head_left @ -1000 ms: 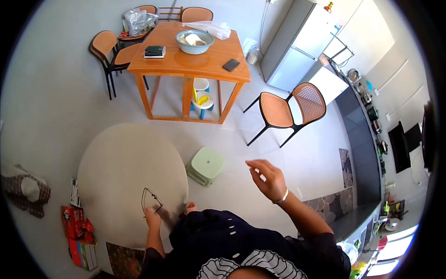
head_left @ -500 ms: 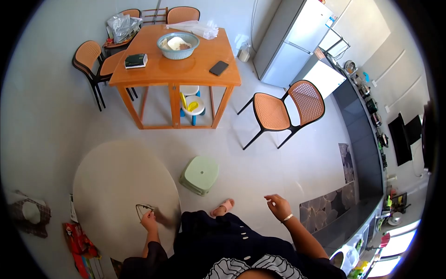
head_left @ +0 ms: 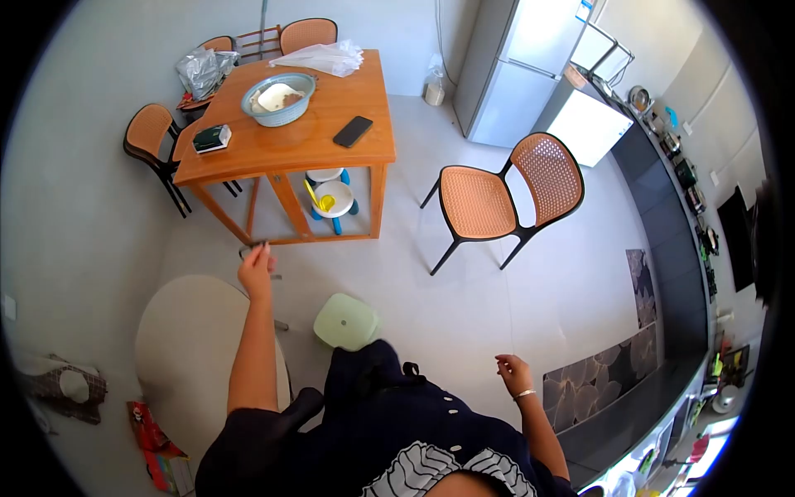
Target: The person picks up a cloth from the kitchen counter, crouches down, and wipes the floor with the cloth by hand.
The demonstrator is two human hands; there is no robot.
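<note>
My left hand (head_left: 257,272) is stretched forward, over the floor between the round table (head_left: 186,340) and the wooden table (head_left: 331,99). Its fingers pinch a pair of thin dark-framed glasses (head_left: 246,251), mostly hidden behind the hand. My right hand (head_left: 515,375) hangs at my right side, fingers loosely apart and holding nothing. A green plastic stool (head_left: 346,321) stands on the floor between my hands, just ahead of my legs. On the wooden table are a blue-grey basket (head_left: 279,116) with a white scoop-like thing in it, a phone (head_left: 353,132) and a dark tissue pack (head_left: 212,139).
An orange-seated chair (head_left: 476,203) stands right of the wooden table, with more chairs behind it. Small white-topped stools (head_left: 334,199) sit beneath that table. A fridge (head_left: 517,83) is at the back, and a dark counter (head_left: 662,248) runs along the right. Red packaging (head_left: 153,431) lies lower left.
My left hand has lifted the glasses from the round table and reached forward with them. My right hand has dropped slightly and moved right. The view has shifted nearer the wooden table.
</note>
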